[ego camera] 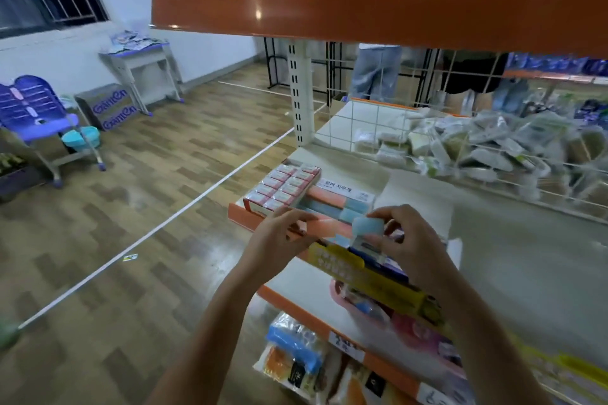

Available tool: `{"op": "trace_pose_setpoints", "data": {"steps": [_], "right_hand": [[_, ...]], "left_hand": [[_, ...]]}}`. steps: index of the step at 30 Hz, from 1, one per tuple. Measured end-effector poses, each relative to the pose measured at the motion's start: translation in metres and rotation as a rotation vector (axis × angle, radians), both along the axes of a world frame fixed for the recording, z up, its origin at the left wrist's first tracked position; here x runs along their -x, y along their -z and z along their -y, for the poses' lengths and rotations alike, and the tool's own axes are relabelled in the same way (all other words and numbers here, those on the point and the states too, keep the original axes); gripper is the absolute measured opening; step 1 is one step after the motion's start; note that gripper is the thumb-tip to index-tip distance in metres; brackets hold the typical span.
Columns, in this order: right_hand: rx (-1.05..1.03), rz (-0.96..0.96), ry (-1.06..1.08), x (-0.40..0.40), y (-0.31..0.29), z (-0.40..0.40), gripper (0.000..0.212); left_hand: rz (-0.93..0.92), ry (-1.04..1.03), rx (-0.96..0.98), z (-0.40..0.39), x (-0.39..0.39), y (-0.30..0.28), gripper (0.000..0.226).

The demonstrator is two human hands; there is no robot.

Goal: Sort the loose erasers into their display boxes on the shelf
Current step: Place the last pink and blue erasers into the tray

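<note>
My right hand [404, 242] pinches a light blue eraser [367, 226] between thumb and fingers, just above a display box [332, 204] of pink and blue erasers on the shelf [513, 260]. My left hand [279, 233] grips the front left edge of that box. Behind it sits a second display box [284, 186] packed with small pink-and-white erasers. A yellow-fronted box [358, 273] lies under my right wrist.
A wire basket [460, 148] of wrapped packets stands at the back of the shelf. An orange upper shelf edge [362, 10] hangs overhead. Packaged goods [296, 352] fill the lower shelf. Open wooden floor lies to the left, with a purple chair [36, 112].
</note>
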State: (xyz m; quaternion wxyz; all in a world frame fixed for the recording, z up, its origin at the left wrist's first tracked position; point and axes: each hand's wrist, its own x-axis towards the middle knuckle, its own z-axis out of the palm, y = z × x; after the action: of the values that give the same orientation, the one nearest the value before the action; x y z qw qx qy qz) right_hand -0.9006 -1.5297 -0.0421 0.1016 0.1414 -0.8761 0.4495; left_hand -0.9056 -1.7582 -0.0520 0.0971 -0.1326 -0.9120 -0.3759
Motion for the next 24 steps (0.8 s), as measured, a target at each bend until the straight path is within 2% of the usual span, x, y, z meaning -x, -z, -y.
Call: {"op": "trace_pose_setpoints", "data": {"steps": [9, 15, 24], "right_hand": [[-0.261, 0.007, 0.027, 0.064, -0.001, 0.038, 0.027], [-0.461, 0.124, 0.076, 0.083, 0.002, 0.057, 0.027], [-0.558, 0.196, 0.264, 0.091, 0.010, 0.091, 0.026]], "left_hand": [[-0.036, 0.075, 0.281, 0.029, 0.083, 0.004, 0.033], [-0.050, 0.235, 0.432, 0.032, 0.121, 0.006, 0.030], [-0.059, 0.442, 0.577, 0.041, 0.154, 0.011, 0.036]]}}
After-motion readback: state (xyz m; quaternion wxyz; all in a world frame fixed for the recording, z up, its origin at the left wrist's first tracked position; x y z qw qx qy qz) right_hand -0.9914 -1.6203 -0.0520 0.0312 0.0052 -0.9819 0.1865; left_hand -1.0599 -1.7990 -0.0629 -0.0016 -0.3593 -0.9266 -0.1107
